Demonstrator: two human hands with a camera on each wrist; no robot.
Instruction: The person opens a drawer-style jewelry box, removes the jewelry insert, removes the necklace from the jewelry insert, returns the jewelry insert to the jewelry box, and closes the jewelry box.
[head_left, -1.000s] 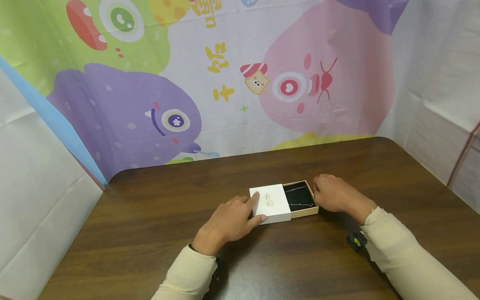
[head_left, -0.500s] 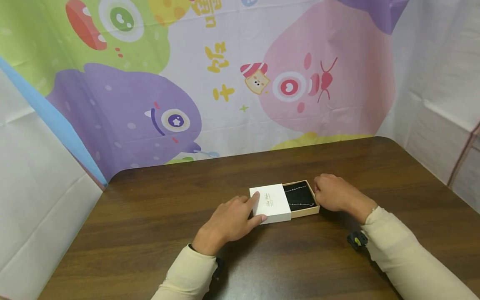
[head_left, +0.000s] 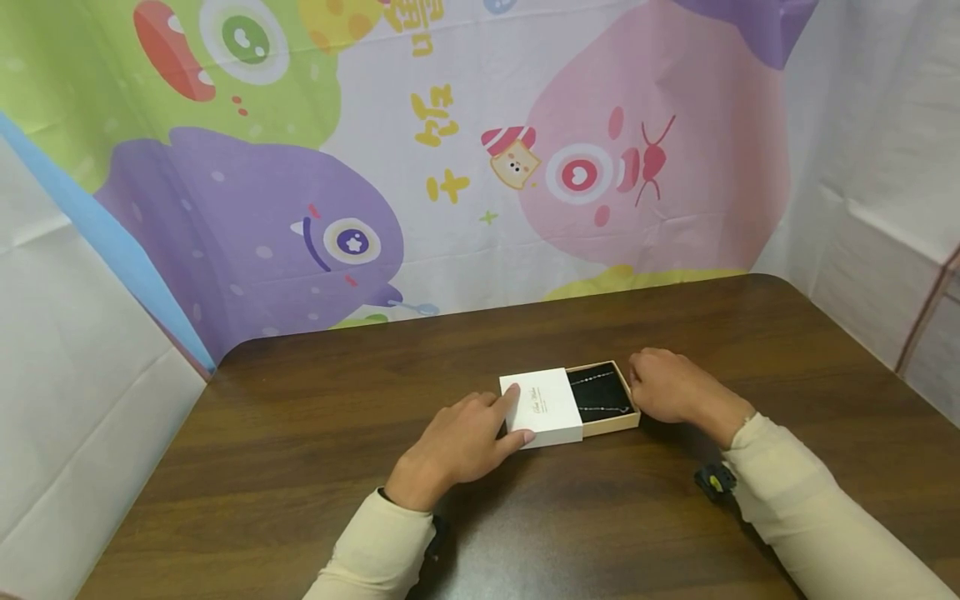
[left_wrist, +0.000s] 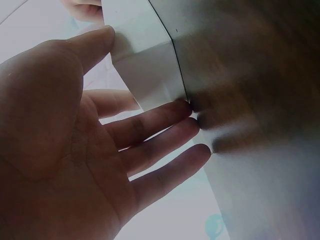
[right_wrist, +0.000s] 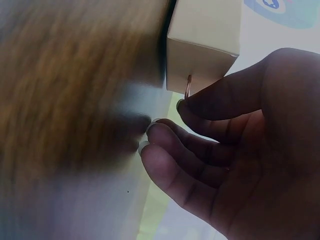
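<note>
One small box (head_left: pixel 557 434) is lying around the middle of the surface (head_left: pixel 262 467), between the left hand (head_left: pixel 461 442) and the right hand (head_left: pixel 667 387). As far as it is showing, the box is standing partly open: the drawer (head_left: pixel 611 426) is projecting from the white cover (head_left: pixel 561 408), while its remaining part is sitting hidden inside. A thin chain (head_left: pixel 603 408) is lying on the black lining (head_left: pixel 597 393), both strands disappearing beneath the cover, and no finger is touching it. The left hand is bracing the cover with fairly straight fingers, the index lying on top and the thumb pressing at the near edge. The right hand is pinching a small pull loop (right_wrist: pixel 188 87) at the drawer's end. The surface is showing dark wood grain with a soft glare at the near side. Behind it, a creased cloth backdrop (head_left: pixel 465 258) with cartoon creatures is hanging, and pale sheets (head_left: pixel 877 167) are enclosing both sides.
</note>
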